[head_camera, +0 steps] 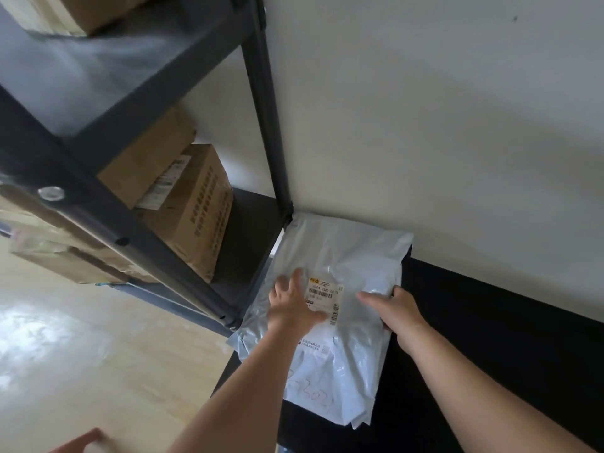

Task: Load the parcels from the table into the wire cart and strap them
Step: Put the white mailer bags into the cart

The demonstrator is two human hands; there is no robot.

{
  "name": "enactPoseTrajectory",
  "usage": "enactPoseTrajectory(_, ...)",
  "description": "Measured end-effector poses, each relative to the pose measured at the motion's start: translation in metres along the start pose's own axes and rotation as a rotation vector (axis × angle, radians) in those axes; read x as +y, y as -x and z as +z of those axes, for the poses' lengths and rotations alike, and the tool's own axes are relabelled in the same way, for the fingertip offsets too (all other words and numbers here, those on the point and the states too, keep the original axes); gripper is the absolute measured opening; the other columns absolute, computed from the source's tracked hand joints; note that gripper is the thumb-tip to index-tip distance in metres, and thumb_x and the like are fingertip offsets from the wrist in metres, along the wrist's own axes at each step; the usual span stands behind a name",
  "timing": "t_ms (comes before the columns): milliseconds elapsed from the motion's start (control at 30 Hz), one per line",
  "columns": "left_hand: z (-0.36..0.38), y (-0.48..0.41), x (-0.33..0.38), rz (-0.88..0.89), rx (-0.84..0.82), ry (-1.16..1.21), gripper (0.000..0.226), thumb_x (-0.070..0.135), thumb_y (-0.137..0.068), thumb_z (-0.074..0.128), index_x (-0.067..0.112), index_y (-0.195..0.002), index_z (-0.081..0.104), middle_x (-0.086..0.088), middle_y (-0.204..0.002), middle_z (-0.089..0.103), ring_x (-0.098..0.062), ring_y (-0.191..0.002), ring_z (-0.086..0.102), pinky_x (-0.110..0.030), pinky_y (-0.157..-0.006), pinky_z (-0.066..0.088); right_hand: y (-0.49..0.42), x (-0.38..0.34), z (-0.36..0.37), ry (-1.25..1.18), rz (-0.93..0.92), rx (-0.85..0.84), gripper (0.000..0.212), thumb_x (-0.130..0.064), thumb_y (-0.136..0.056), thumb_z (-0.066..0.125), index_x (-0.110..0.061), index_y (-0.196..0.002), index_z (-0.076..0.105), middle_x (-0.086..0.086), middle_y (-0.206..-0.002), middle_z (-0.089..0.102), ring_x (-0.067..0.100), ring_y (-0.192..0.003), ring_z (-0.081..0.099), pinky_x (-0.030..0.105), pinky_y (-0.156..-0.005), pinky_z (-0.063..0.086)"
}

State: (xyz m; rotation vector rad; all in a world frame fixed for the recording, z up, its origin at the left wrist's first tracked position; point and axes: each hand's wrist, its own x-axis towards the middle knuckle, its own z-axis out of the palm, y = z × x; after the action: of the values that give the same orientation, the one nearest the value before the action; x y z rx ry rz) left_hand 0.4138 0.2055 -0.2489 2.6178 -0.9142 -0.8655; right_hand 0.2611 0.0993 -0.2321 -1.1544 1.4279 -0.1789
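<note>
Lying flat on one black table (pixel 490 348), one white plastic mailer parcel (pixel 343 256) sits with its far end against the white wall (pixel 425 125), low and right of the view's centre at about five o'clock. It carries one printed shipping label (pixel 325 300) with barcodes near its middle. Creased edges show at its seven o'clock corner; whether a second bag lies under it I cannot tell.

Two bare hands are on it. The left hand (pixel 292 308) lies on top at the label's nine o'clock side, its fingers spread and straight. The right hand (pixel 397 310) pinches the parcel's three o'clock edge, the thumb on top pointing toward the label and the fingers curled over the rim.

At ten o'clock from the parcel stands one dark grey metal shelf unit (pixel 261 109), its corner post touching the parcel's far left corner. Two brown cardboard boxes (pixel 196 207) stand side by side on its middle shelf, and one more box (pixel 91 11) rests on the shelf above. Pale wooden floor (pixel 65 322) fills the eight o'clock area.
</note>
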Motion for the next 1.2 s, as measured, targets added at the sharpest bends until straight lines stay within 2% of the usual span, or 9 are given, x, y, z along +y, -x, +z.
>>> enactPoseTrajectory(267,-0.006,0.001,-0.007,-0.015,-0.019,0.02,0.09,0.045,-0.079,0.074,0.032,-0.146,0.016,0.0,-0.148,0.025,-0.024,-0.136,0.026,-0.043,-0.1,0.043,0.006,-0.005,0.01,-0.044,0.105,-0.079,0.036,-0.001,-0.081,0.073,-0.007,-0.114,0.062,0.011,-0.096,0.071,0.028,-0.085,0.068,0.036,-0.076,0.056)
enactPoseTrajectory(433,-0.014,0.003,-0.006,-0.022,0.035,0.037,0.079,0.045,-0.087,0.062,0.027,-0.148,0.015,-0.002,-0.15,0.024,-0.024,-0.137,0.025,-0.043,-0.103,0.044,0.014,-0.009,0.008,-0.06,0.139,-0.044,0.042,0.001,-0.086,0.062,-0.008,-0.127,0.056,0.014,-0.108,0.064,0.035,-0.101,0.062,0.049,-0.096,0.05)
enactPoseTrajectory(500,-0.02,0.003,-0.004,-0.048,0.026,0.102,0.075,0.044,-0.088,0.059,0.026,-0.148,0.017,-0.006,-0.149,0.028,-0.026,-0.137,0.026,-0.046,-0.105,0.041,0.02,-0.012,0.002,-0.058,0.13,-0.044,0.039,0.002,-0.089,0.059,-0.009,-0.126,0.054,0.013,-0.103,0.062,0.033,-0.097,0.06,0.046,-0.09,0.05)
enactPoseTrajectory(633,-0.028,-0.001,-0.001,-0.137,-0.005,0.222,0.071,0.05,-0.092,0.048,0.019,-0.15,0.02,-0.013,-0.15,0.032,-0.032,-0.137,0.031,-0.052,-0.107,0.037,0.04,-0.015,-0.012,-0.113,0.076,-0.029,0.026,0.004,-0.092,0.055,-0.016,-0.108,0.054,0.009,-0.092,0.061,0.024,-0.08,0.06,0.033,-0.061,0.045)
enactPoseTrajectory(700,-0.028,-0.004,-0.001,-0.199,-0.024,0.27,0.071,0.057,-0.094,0.04,0.017,-0.15,0.021,-0.016,-0.151,0.035,-0.035,-0.136,0.037,-0.058,-0.108,0.034,0.047,-0.013,-0.017,-0.139,0.056,-0.011,0.025,0.005,-0.091,0.055,-0.016,-0.106,0.056,0.011,-0.096,0.064,0.026,-0.084,0.063,0.034,-0.062,0.047)
enactPoseTrajectory(833,-0.029,-0.001,-0.001,-0.183,-0.014,0.356,0.058,0.056,-0.097,0.038,0.017,-0.14,0.033,-0.019,-0.138,0.049,-0.039,-0.121,0.052,-0.056,-0.104,0.039,0.063,-0.004,-0.022,-0.194,0.045,0.054,0.029,0.005,-0.089,0.056,-0.007,-0.115,0.061,0.016,-0.099,0.068,0.033,-0.089,0.067,0.041,-0.075,0.054)
enactPoseTrajectory(933,-0.032,0.005,0.002,-0.108,0.03,0.415,0.055,0.056,-0.095,0.044,0.016,-0.132,0.046,-0.015,-0.125,0.057,-0.035,-0.112,0.057,-0.043,-0.096,0.047,0.076,0.007,-0.024,-0.264,0.051,0.109,0.033,0.006,-0.087,0.057,-0.004,-0.119,0.062,0.017,-0.101,0.069,0.035,-0.091,0.068,0.045,-0.085,0.055)
enactPoseTrajectory(1067,-0.027,0.013,0.01,-0.035,0.048,0.514,0.045,0.05,-0.095,0.051,0.009,-0.114,0.057,-0.014,-0.105,0.063,-0.032,-0.093,0.06,-0.035,-0.081,0.049,0.096,0.026,-0.03,-0.407,0.04,0.198,0.032,0.006,-0.084,0.059,-0.006,-0.113,0.063,0.017,-0.103,0.069,0.035,-0.093,0.068,0.045,-0.082,0.055)
enactPoseTrajectory(1200,-0.013,0.026,0.024,0.081,0.041,0.508,0.031,0.034,-0.1,0.047,0.005,-0.105,0.054,-0.011,-0.091,0.056,-0.029,-0.085,0.054,-0.03,-0.071,0.037,0.117,0.043,-0.043,-0.521,0.034,0.324,0.021,0.004,-0.084,0.061,-0.01,-0.099,0.065,0.016,-0.1,0.069,0.033,-0.089,0.067,0.038,-0.068,0.053)
